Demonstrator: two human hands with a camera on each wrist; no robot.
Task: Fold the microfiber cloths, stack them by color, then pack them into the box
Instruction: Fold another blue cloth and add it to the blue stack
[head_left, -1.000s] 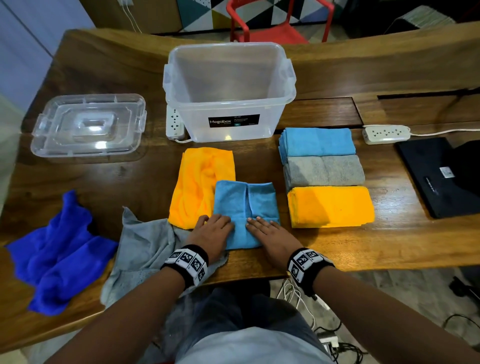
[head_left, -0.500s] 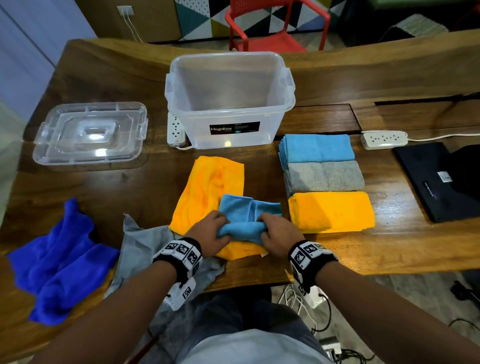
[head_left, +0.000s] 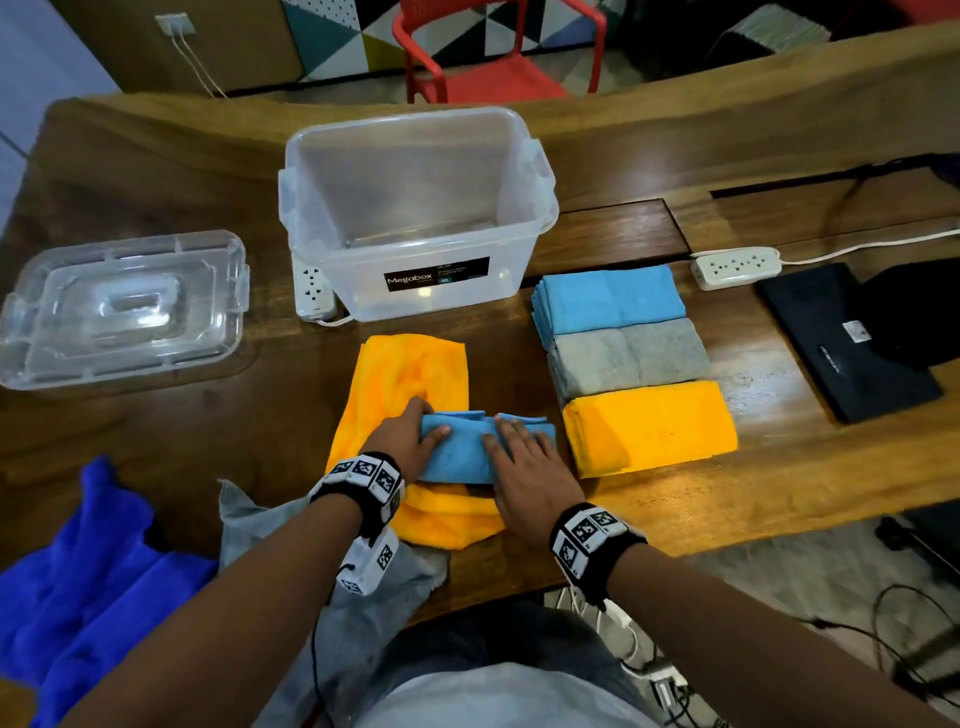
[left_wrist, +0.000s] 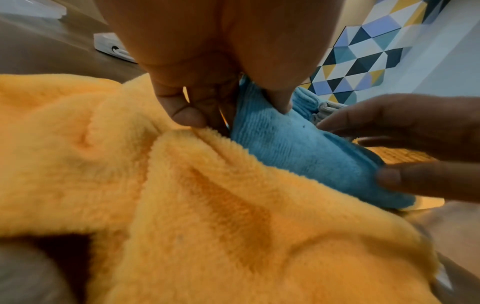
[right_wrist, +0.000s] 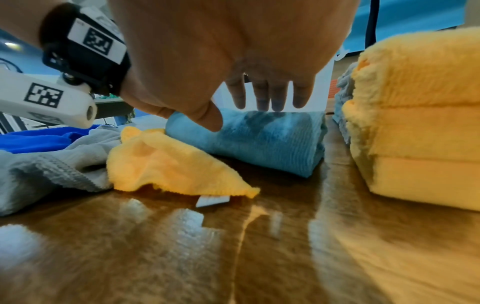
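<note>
- Head view: from above, facing forward and down over the tabletop (head_left: 727, 499), taking in both hands, the box (head_left: 415, 218) and the stacks beyond
- Left wrist view: very near, looking along the left hand (left_wrist: 207, 61) at the blue cloth (left_wrist: 298, 152) on an orange cloth (left_wrist: 182, 205); right-hand fingers (left_wrist: 415, 181) enter at its right
- Right wrist view: low, just above the tabletop (right_wrist: 182, 246), looking along the right hand (right_wrist: 233, 51) toward the box
- All three share the blue cloth (right_wrist: 259, 139) and the orange cloth under it

Fluffy cloths (head_left: 467, 452), glossy wooden table (head_left: 779, 467)
</note>
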